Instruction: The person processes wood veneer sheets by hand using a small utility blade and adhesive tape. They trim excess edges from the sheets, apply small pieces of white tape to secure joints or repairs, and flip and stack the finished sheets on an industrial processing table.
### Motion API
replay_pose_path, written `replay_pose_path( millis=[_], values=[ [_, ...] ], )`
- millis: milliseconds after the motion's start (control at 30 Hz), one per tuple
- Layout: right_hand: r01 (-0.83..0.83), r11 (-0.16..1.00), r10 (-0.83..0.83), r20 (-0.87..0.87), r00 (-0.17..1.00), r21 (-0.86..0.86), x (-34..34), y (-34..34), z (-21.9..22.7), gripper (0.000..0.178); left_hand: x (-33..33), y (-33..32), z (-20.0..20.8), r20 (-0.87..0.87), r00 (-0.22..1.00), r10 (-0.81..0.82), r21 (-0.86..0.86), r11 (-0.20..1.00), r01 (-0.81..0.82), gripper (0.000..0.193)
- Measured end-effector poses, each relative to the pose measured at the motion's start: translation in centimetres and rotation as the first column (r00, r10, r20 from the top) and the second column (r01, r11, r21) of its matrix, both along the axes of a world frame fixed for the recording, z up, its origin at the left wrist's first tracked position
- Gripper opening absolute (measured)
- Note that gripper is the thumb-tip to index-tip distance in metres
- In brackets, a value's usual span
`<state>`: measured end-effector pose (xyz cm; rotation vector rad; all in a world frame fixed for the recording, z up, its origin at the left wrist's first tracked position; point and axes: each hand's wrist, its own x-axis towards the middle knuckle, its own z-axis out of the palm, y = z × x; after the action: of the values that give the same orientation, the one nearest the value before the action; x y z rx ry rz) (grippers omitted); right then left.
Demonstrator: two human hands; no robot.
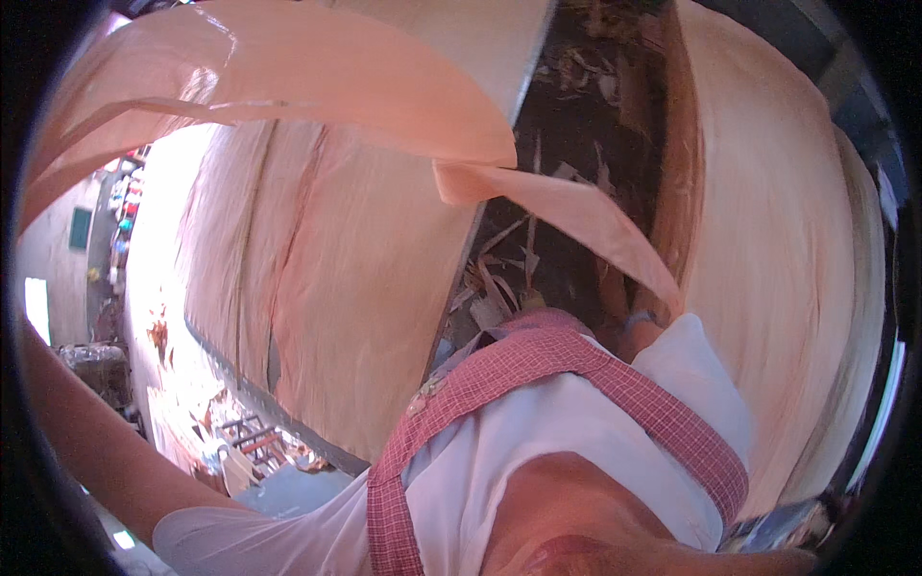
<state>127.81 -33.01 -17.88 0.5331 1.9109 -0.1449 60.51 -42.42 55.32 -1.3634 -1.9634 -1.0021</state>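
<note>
A large thin sheet of wood veneer curves through the air across the upper left, its rounded edge folded. A narrower veneer strip slants from that edge down to my right sleeve; whether the two are one piece I cannot tell. My left arm reaches up along the left rim, and its hand is outside the picture. My right forearm shows briefly beyond the white sleeve, with a band at the wrist. The strip seems to hide the right hand, so its fingers and any hold are unseen.
Below the raised sheet lies a broad stack of veneer. Another tall veneer stack stands at right. Between them is a dark gap strewn with wood scraps. A metal rack stands at lower left.
</note>
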Motion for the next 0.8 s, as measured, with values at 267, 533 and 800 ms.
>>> replay_pose_path(
  millis=[267,533,800],
  values=[
    [0.230,0.972,-0.235,-0.210,0.949,-0.052,-4.3,10.4,1.0,0.040,3.2,5.5,-3.0,-0.001,1.000,0.026,-0.182,0.983,-0.026,0.050],
    [0.019,-0.277,-0.850,0.236,-0.471,-0.961,-30.6,14.5,12.3,0.040,6.2,9.5,-6.3,-0.013,1.000,0.015,-0.274,0.961,-0.018,0.048],
    [-0.450,-0.219,-0.360,0.500,-0.788,-0.866,-23.1,31.7,12.6,0.041,3.2,6.3,-3.3,-0.062,0.985,0.161,-0.236,0.956,-0.171,0.047]
  ],
)
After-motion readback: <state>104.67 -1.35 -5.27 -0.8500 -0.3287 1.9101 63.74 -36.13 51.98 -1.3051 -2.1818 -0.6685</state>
